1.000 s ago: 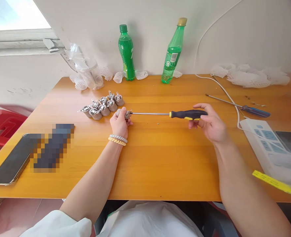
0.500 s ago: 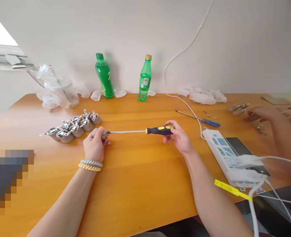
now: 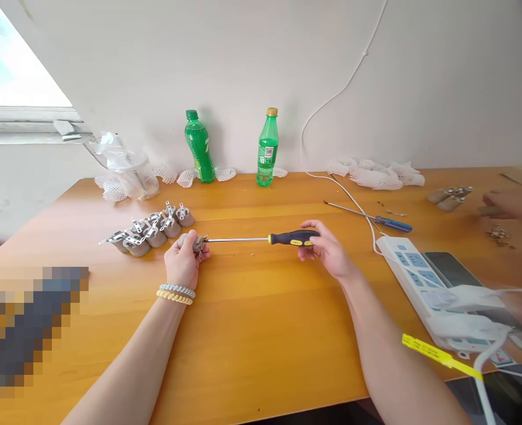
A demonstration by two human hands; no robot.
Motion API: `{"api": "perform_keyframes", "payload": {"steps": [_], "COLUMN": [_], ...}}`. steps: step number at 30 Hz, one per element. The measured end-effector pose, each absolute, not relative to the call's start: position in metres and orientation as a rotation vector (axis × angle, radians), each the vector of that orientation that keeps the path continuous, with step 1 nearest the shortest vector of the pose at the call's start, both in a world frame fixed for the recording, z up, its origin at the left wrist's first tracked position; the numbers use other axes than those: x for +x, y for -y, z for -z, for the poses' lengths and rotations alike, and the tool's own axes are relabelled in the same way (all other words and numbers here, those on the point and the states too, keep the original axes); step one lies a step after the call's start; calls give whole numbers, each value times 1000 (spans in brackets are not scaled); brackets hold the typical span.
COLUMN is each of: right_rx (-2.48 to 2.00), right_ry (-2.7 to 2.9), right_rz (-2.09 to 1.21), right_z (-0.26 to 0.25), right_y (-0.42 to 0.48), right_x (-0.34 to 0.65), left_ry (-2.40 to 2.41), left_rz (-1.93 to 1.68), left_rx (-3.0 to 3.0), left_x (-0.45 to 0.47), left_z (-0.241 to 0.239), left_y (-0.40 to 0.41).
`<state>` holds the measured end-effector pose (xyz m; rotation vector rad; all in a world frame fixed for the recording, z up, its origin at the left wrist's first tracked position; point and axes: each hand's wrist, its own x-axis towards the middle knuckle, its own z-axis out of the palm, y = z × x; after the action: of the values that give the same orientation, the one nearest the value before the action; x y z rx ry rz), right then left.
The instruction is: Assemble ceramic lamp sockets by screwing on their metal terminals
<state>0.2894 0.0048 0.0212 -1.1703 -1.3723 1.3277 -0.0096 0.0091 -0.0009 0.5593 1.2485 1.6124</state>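
Observation:
My left hand, with two braided bands at the wrist, is closed around a grey-brown lamp holder with metal strips, partly hidden by the fingers. My right hand grips the black and yellow handle of a screwdriver. Its long shaft lies level, and the tip meets the metal end of the lamp holder; the exact contact is too small to make out. Left of my left hand stands a cluster of several similar lamp holders with metal brackets on top. A tiny nut or ring lies below the shaft.
Two green bottles stand by the wall. A blue-handled screwdriver lies beyond my right hand. At right are a power strip with cables, a phone, small screws and another person's hand.
The view has shifted, so things appear farther right. The screwdriver's handle has turned, its yellow patches now facing lower. Both hands keep their hold. The other person's hand has moved.

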Motion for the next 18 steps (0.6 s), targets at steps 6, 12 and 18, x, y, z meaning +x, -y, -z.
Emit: {"api": "perform_keyframes", "payload": {"steps": [6,12,18], "right_rx": [-1429,-1245,-1330], "right_ry": [1486,1458,1391], "right_rz": [-1067,-1264,-1229], "right_z": [-22,-20,-23], "right_y": [-3,-4,-3], "right_x": [286,287,283], "left_ry": [-1255,-1244,-1250], "left_rz": [-1615,-1641,-1646], "left_rx": [544,564,551], "left_x": [-10,-12,-12], "left_z": [1,3,4], "left_y": [-9,-10,-11]}}
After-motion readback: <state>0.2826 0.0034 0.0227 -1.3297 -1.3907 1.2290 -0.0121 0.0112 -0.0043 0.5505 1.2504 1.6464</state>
